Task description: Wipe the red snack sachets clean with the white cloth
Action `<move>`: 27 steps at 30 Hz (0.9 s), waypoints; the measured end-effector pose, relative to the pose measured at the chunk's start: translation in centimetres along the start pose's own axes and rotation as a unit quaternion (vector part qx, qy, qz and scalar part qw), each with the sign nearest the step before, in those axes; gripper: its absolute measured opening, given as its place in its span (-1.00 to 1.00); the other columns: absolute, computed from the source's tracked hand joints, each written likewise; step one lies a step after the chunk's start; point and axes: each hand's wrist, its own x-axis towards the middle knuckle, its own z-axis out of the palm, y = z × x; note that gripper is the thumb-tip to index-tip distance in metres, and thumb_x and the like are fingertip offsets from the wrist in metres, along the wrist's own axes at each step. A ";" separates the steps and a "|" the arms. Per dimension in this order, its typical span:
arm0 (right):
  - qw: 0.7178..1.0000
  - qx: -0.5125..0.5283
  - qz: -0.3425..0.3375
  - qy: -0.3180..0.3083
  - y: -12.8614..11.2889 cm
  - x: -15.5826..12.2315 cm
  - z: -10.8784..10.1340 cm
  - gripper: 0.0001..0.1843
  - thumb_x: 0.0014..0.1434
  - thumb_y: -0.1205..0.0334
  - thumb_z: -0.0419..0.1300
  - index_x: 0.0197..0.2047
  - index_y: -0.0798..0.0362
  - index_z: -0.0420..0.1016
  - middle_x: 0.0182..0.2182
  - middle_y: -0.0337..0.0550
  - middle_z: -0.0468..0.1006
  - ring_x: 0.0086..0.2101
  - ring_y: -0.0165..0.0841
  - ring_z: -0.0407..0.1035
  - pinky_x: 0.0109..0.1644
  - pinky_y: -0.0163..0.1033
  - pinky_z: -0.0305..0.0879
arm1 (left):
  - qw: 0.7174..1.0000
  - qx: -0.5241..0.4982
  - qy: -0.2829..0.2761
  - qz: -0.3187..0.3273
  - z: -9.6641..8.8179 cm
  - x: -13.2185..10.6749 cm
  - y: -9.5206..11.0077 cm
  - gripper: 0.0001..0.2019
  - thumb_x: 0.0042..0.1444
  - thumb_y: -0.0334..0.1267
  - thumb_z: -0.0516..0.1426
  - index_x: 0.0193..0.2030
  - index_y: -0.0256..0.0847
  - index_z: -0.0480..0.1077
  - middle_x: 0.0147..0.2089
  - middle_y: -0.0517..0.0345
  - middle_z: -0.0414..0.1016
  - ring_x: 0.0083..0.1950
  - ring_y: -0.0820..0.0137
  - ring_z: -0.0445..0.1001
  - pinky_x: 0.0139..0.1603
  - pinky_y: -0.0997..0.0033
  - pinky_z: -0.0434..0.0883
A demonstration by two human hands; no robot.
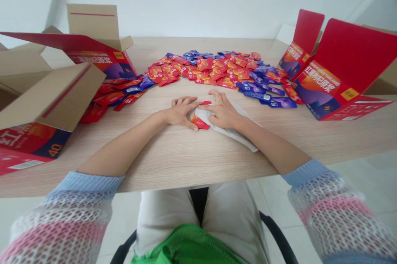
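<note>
— Green fabric [186, 247] bunched across the lap, pale trousers [167, 214] under it, and a black chair frame [279, 235] curving up at the side. What's beyond that?

— Two sleeves of striped open knit [62, 222], pink and blue, then bare forearms reaching over the near edge of a light wood tabletop [173, 165].

— Where are the hands?

— Together, around the middle of the table. The left hand [181, 113] and the right hand [221, 111] almost meet, fingers curled down, both pressing on one bundle.

— What's in the bundle?

— A white cloth [231, 129] lies under the right hand and wraps a red sachet [200, 122], which shows beside the left hand's fingertips. A small red corner also pokes up between the hands, though I can't tell if it belongs to that same sachet.

— And further out?

— A wide spread of red and purple sachets [214, 70] runs along the far edge and curves toward the left. Open printed cartons with raised flaps stand around it: a left carton [34, 144] at the left edge, a rear carton [105, 63] behind it, a narrow carton [293, 59] near the far right corner, and a large carton [319, 90] at the right edge.
</note>
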 end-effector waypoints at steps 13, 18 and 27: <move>0.992 -0.090 0.092 0.009 -1.7 -0.5 -0.7 -0.45 0.10 0.26 0.11 0.19 -0.03 0.44 0.26 0.07 0.03 0.11 0.08 0.02 0.10 0.18 0.11 | 1.000 -0.003 0.005 -0.001 -0.1 0.0 0.1 0.07 -0.18 0.39 0.18 0.45 0.06 -0.08 0.48 -0.05 -0.17 0.43 -0.09 -0.23 0.30 -0.16 -0.18; 0.983 -0.108 0.151 0.007 -1.2 -0.6 -0.5 -0.47 0.14 0.15 0.09 0.18 0.05 0.44 0.27 0.14 0.07 0.12 0.15 0.01 0.07 0.24 0.13 | 1.000 -0.006 0.003 -0.011 -0.3 -0.2 0.5 0.07 -0.18 0.40 0.18 0.44 0.03 -0.07 0.48 -0.08 -0.15 0.43 -0.09 -0.20 0.30 -0.16 -0.18; 0.986 -0.097 0.139 -0.007 -0.8 -0.6 -0.3 -0.41 0.11 0.18 0.11 0.23 -0.26 0.35 0.37 -0.12 -0.16 0.21 0.21 -0.15 0.11 0.32 -0.02 | 0.999 -0.020 0.015 -0.030 0.1 0.0 0.1 0.01 -0.16 0.38 0.19 0.42 0.09 0.01 0.47 -0.01 -0.12 0.43 -0.05 -0.19 0.30 -0.16 -0.18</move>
